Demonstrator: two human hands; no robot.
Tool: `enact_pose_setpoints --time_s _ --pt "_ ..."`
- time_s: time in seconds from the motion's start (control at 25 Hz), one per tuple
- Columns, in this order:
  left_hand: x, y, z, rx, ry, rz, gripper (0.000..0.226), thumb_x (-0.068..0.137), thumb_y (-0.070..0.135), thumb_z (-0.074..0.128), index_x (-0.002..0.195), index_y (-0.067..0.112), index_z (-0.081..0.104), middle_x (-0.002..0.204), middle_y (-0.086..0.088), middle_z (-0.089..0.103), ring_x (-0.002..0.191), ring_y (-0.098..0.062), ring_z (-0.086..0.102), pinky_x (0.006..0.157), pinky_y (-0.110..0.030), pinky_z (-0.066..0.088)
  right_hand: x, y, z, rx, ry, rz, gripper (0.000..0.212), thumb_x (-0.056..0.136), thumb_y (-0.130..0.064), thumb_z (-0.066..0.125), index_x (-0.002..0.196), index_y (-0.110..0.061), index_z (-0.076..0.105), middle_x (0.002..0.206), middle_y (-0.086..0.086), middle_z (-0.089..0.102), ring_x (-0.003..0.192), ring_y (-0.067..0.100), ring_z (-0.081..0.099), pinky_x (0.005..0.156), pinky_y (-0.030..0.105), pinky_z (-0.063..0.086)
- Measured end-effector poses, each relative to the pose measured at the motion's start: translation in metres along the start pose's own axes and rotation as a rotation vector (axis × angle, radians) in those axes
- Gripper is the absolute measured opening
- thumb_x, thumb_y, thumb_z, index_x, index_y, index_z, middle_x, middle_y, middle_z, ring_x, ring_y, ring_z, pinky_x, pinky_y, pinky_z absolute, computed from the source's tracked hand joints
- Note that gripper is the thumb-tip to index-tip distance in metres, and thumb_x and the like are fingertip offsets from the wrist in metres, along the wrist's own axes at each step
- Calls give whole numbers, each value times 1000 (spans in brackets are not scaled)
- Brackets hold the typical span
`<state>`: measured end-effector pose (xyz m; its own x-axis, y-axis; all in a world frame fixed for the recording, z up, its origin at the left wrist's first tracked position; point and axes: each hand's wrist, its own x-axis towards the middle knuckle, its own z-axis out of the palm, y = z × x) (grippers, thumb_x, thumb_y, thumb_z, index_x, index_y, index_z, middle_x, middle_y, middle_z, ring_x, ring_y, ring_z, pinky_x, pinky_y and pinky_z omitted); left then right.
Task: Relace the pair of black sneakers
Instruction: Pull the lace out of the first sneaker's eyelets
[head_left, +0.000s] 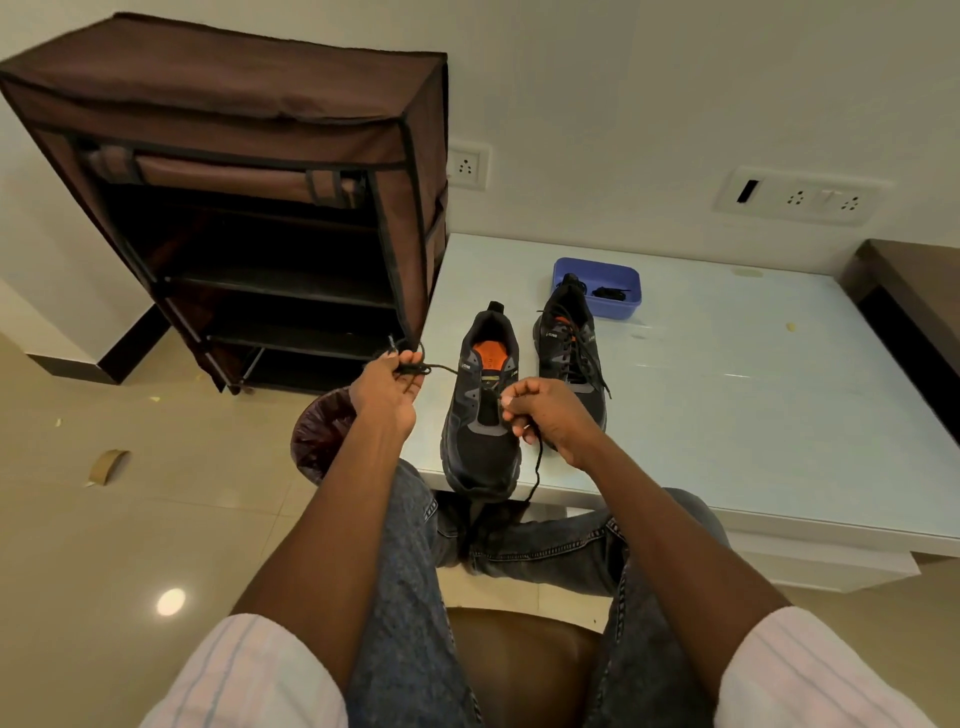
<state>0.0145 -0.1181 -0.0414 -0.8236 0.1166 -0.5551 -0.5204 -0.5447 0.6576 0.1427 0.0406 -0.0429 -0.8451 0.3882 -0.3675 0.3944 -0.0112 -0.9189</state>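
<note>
Two black sneakers with orange insoles stand on the pale table (727, 395). The near sneaker (480, 415) sits at the table's front edge, its tongue bare of lacing. The far sneaker (571, 353) is laced, with loose ends trailing. My left hand (387, 387) grips a bunched end of a black lace (441, 368) to the left of the near sneaker; the lace runs taut to the shoe. My right hand (545, 415) pinches the lace's other end over the shoe's toe side, and that end hangs down past the table edge.
A blue tray (597, 288) holding black laces stands behind the far sneaker. A brown fabric shoe rack (249, 208) stands to the left of the table. A lined bin (322, 431) sits below my left hand. I sit on a brown chair (519, 665).
</note>
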Motion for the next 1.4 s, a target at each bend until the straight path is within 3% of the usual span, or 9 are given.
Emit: enact_pose_setpoints --time_s 0.2,0.36,0.52,0.68,0.96,1.08,1.24,1.32,1.4 --pt "-4 -5 8 164 -211 14 7 95 0 55 95 3 61 75 -7 65 58 -11 61 71 -26 53 28 -16 -1 -247 250 53 10 92 -8 65 84 -6 59 67 6 60 45 11 50 47 23 40" --pt "-13 -2 8 249 -440 -49 14 97 0 48 91 12 55 70 -2 58 52 -9 51 65 -26 47 41 -34 2 -237 161 112 20 96 1 50 92 -6 68 76 4 62 57 10 54 51 19 42" --pt "-19 -8 8 627 -498 -55 10 93 -1 56 91 9 56 75 -9 69 54 -15 60 60 -29 54 44 -44 4 -210 155 37 7 86 4 65 88 -3 63 75 13 66 52 13 59 44 20 42" --pt "-16 -22 8 764 -389 -170 13 99 2 48 98 6 61 77 -10 76 68 -19 74 90 -39 54 42 -50 14 -197 33 -1 11 89 4 61 96 3 68 75 9 66 60 12 61 52 19 47" --pt "1 -20 2 525 -294 -234 13 99 17 58 90 9 65 72 -5 71 61 -15 68 65 -27 52 35 -40 41 -293 -7 -214 35 76 2 77 109 -5 68 70 -2 68 67 10 65 74 24 56" --pt "8 -14 2 353 -130 -168 16 99 6 53 86 7 62 60 -1 70 54 -10 64 68 -23 51 28 -38 46 -234 -59 -209 39 78 2 76 114 -3 61 73 2 67 61 12 64 57 19 52" --pt "25 1 -8 -177 116 -6 32 105 7 34 130 1 53 102 -14 69 88 -23 72 91 -34 55 21 -35 22 -258 -215 -35 19 89 -3 66 107 0 63 77 7 66 55 12 57 49 21 44" --pt "34 5 -21 -98 135 -49 46 104 13 28 147 0 39 142 -17 54 125 -30 59 105 -38 45 22 -32 -1 -368 -340 94 15 93 -4 61 106 2 65 78 7 66 56 11 54 53 22 42" --pt "36 8 -28 69 189 -84 47 102 15 32 146 3 41 146 -14 51 110 -32 64 96 -39 50 23 -32 -21 -471 -355 226 14 95 -5 59 106 2 66 78 8 65 57 12 52 56 24 42"
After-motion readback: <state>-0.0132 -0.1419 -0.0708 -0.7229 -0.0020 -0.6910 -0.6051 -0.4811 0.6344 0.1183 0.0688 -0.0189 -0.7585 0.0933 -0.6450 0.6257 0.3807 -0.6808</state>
